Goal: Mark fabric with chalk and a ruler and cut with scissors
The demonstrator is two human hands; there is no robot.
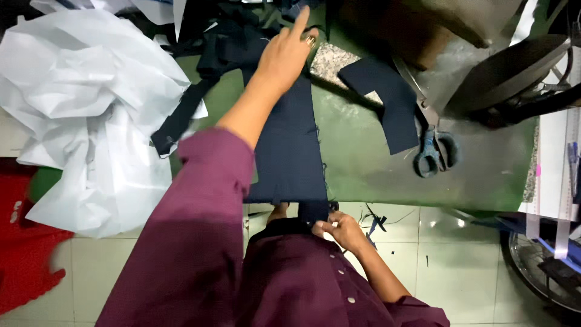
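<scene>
A long strip of dark navy fabric (289, 145) lies across the green table (363, 163), hanging over its near edge. My left hand (287, 51) is stretched out to the strip's far end, index finger raised, a ring on one finger, palm resting on the cloth. My right hand (340, 230) is close to my body below the table edge and pinches the near end of the same strip. A second, smaller navy piece (390, 103) lies to the right on the table.
Scissors (433, 151) lie on the table right of the strip. Crumpled white paper or lining (85, 109) is piled at the left, red cloth (24, 248) below it. A dark round machine part (514, 72) sits at the far right. Tiled floor (460, 242) shows beneath.
</scene>
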